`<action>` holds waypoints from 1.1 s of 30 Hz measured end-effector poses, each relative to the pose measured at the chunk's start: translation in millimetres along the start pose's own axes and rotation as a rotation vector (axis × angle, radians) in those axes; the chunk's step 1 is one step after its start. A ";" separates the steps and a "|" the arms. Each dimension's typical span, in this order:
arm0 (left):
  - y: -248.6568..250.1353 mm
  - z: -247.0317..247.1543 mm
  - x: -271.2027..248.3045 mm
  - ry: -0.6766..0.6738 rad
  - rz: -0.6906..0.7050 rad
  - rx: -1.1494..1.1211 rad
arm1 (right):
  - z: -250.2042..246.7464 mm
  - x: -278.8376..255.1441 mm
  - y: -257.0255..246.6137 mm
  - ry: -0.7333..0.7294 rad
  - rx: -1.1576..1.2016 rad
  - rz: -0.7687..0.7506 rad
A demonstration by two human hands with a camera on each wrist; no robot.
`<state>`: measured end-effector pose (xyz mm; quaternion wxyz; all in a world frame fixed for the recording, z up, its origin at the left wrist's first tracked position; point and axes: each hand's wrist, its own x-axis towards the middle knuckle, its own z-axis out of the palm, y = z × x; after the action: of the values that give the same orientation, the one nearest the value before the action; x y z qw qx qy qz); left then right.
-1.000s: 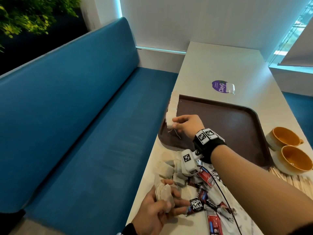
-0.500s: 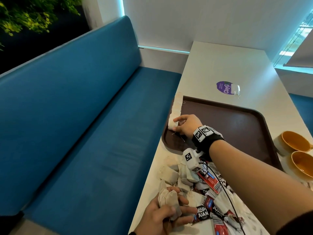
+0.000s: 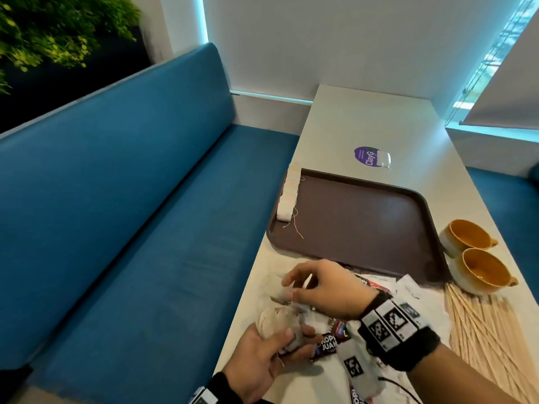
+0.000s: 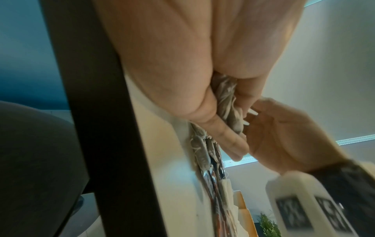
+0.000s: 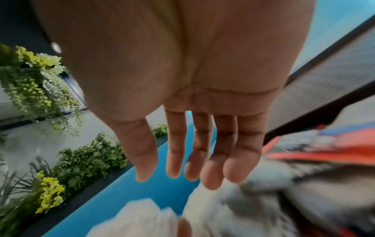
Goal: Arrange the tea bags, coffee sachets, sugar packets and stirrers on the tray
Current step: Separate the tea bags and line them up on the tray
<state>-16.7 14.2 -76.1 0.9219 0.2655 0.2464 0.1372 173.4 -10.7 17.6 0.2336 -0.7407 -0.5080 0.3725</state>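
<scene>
Once the right hand (image 3: 326, 290) had left the tea bags (image 3: 287, 196) lined along the tray (image 3: 364, 223) edge, it hovered spread and empty over the left hand (image 3: 262, 357), which gripped more bags; another placement seemed due.

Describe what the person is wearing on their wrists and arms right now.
Both forearms are bare. The right hand has a wide black wrist strap carrying white blocks printed with black-and-white square markers, plus a white camera unit below the wrist with a thin black cable running off it. The left hand wears a similar black strap with a white marker block, mostly cut off by the frame.
</scene>
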 end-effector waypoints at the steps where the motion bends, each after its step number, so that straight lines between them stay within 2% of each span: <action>1: -0.8 -0.3 -0.3 0.015 0.012 0.024 | 6.3 -9.1 4.8 -0.007 0.000 0.003; 3: -1.3 1.7 -0.6 0.032 0.029 0.056 | 15.7 -24.1 18.9 0.000 0.056 0.028; 7: 0.2 7.3 -4.3 0.029 0.056 0.111 | 31.0 -49.5 35.2 0.097 0.349 0.073; 12: -1.6 10.4 -4.4 0.067 0.036 0.198 | 41.1 -60.6 35.5 0.283 0.573 0.092; 18: -4.6 10.7 -3.0 0.119 0.072 0.282 | 37.7 -64.4 31.9 0.333 0.605 0.091; 24: -8.6 9.8 -1.9 0.181 0.142 0.234 | 48.7 -64.7 39.3 0.553 0.647 0.063; 30: -9.4 10.8 -3.9 0.198 0.174 0.234 | 50.4 -70.6 36.1 0.327 0.544 -0.046; 33: -9.0 10.7 -3.5 0.175 0.172 0.241 | 57.6 -69.1 34.6 0.297 0.532 -0.042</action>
<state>-12.9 1.0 -71.9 0.8434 0.3812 0.3166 0.2076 133.6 -89.6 -21.1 0.4988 -0.6893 -0.3678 0.3751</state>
